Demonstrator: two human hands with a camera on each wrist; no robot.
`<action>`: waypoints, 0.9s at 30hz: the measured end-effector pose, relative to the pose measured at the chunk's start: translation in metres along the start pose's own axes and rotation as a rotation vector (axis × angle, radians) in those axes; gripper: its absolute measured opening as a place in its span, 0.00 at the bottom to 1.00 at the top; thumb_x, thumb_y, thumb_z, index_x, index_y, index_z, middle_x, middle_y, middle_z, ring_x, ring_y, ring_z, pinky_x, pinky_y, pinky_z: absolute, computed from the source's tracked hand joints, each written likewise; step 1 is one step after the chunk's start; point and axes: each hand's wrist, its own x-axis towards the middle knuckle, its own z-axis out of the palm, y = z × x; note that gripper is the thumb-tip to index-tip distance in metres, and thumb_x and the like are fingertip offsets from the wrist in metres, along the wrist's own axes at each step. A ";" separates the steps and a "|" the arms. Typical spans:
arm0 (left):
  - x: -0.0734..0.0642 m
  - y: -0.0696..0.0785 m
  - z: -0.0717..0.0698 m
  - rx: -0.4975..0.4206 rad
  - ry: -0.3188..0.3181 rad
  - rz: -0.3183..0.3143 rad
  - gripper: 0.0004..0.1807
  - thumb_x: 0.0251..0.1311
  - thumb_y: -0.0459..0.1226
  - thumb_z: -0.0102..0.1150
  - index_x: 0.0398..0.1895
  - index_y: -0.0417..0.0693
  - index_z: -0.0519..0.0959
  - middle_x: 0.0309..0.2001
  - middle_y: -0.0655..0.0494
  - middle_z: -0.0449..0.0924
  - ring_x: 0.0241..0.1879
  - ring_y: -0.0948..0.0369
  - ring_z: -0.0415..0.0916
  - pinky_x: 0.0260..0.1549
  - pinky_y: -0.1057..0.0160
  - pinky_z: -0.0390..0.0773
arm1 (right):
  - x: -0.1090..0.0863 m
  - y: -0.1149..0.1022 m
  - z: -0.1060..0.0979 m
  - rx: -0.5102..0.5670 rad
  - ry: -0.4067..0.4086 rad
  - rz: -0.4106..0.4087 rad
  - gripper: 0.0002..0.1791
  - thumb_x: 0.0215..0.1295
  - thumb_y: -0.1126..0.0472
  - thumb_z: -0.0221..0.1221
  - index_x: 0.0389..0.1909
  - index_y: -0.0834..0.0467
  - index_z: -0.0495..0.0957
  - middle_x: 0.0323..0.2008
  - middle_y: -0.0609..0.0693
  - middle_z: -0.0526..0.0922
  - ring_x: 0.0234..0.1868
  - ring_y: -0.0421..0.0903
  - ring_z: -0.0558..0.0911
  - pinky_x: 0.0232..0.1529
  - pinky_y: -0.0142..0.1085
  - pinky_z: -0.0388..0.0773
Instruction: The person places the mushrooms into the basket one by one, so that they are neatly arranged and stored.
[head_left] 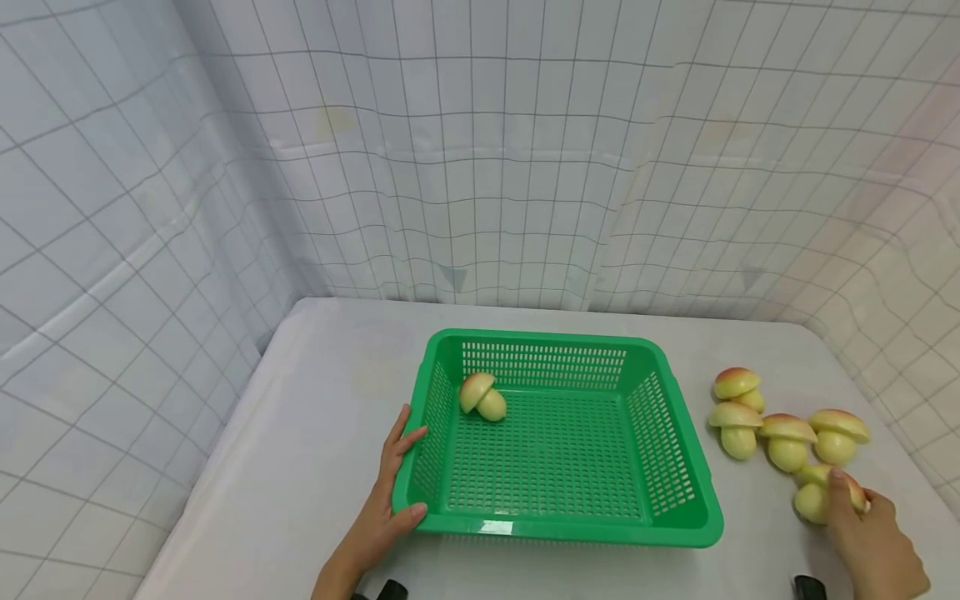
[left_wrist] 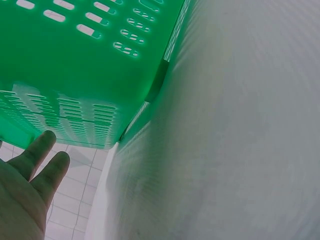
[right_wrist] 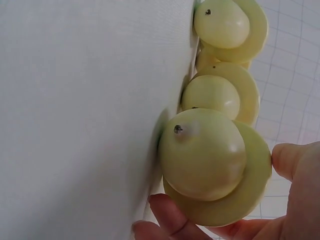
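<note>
A green plastic basket [head_left: 555, 535] stands on the white table, with one toy mushroom [head_left: 491, 405] inside near its left wall. My left hand [head_left: 386, 500] rests spread against the basket's left side, thumb on the front corner of the rim. The left wrist view shows straight fingers [left_wrist: 50, 175] beside the slotted green wall. At the far right, my right hand [head_left: 870, 533] grips a yellow-green toy mushroom [right_wrist: 202, 155] by its cap, thumb on one side and fingers on the other. Its round stem faces the right wrist camera, low at the table surface.
Several more toy mushrooms with reddish-yellow caps [head_left: 787, 429] lie clustered just beyond my right hand, right of the basket. White grid-patterned curtains [head_left: 525, 167] surround the table at the back and sides.
</note>
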 end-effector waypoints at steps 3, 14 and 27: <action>0.000 0.000 0.000 0.001 0.002 -0.001 0.41 0.54 0.36 0.53 0.73 0.43 0.51 0.75 0.50 0.29 0.72 0.50 0.29 0.51 0.28 0.41 | -0.001 0.000 -0.001 0.007 -0.007 0.001 0.53 0.63 0.27 0.22 0.70 0.70 0.42 0.56 0.83 0.58 0.49 0.80 0.65 0.43 0.62 0.61; 0.000 0.002 0.000 0.002 0.001 -0.010 0.41 0.54 0.36 0.52 0.73 0.43 0.51 0.75 0.50 0.29 0.72 0.50 0.29 0.55 0.31 0.41 | 0.005 0.004 0.001 0.039 0.010 0.001 0.53 0.63 0.26 0.28 0.69 0.70 0.48 0.59 0.79 0.58 0.50 0.78 0.65 0.42 0.63 0.63; 0.000 0.001 0.000 0.006 0.004 -0.003 0.41 0.54 0.36 0.52 0.73 0.43 0.51 0.75 0.50 0.30 0.72 0.50 0.29 0.57 0.36 0.42 | 0.005 0.007 0.004 0.182 0.045 0.028 0.56 0.60 0.25 0.35 0.71 0.70 0.44 0.61 0.75 0.60 0.54 0.75 0.64 0.45 0.61 0.62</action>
